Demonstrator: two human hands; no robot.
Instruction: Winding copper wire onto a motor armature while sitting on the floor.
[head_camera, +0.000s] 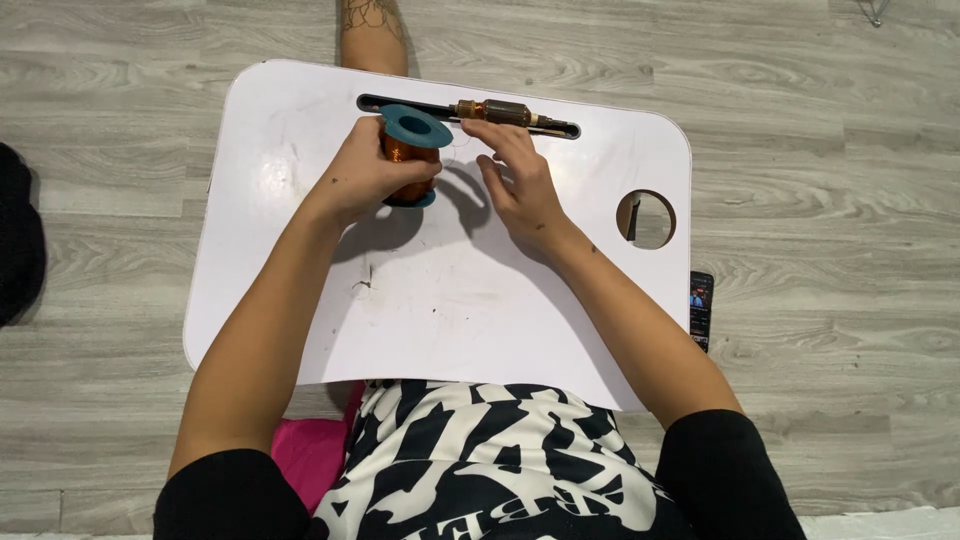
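Up top center of the table (300, 200), left hand (365, 175) is gripping the wire spool (410, 155) round its middle — probably weighty, slick flanges — while right hand (520, 190) is hovering open.

Both arms are bare up to short black sleeves at the bottom corners of the frame. The shirt (500, 460) at bottom centre is black with chunky white lettering shapes. Top centre, a leg (372, 35) pokes out with a dark lacy tattoo.
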